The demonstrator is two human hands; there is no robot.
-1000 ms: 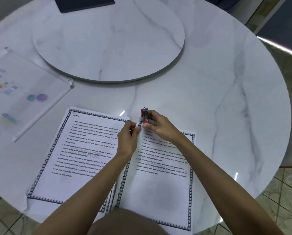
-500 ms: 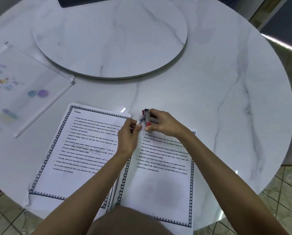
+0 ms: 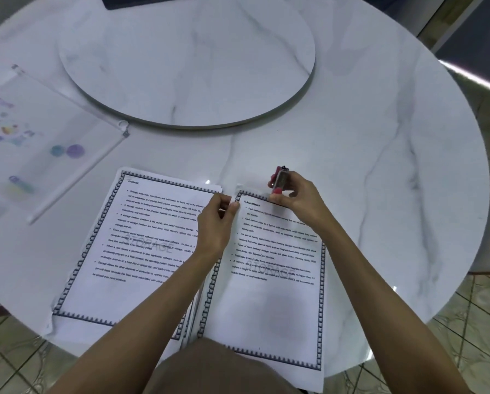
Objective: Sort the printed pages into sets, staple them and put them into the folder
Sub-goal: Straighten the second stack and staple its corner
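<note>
Two stacks of printed pages with dark borders lie side by side at the table's near edge: the left stack point(image 3: 141, 245) headed "Storage" and the right set point(image 3: 269, 302) headed "Flash Memory". My left hand point(image 3: 214, 223) pinches the top left corner of the right set. My right hand point(image 3: 298, 197) grips a small red and metal stapler point(image 3: 279, 180), held just above that set's top edge, to the right of the corner. A translucent zip folder point(image 3: 39, 132) with coloured prints lies flat at the far left.
A round marble turntable point(image 3: 187, 61) fills the middle of the round white marble table point(image 3: 394, 166). A dark flat object point(image 3: 141, 0) sits at the top edge. Tiled floor shows beyond the table's right and near rims.
My right hand has moved the stapler to the right, off the set's top left corner. My left hand keeps its pinch on that corner.
</note>
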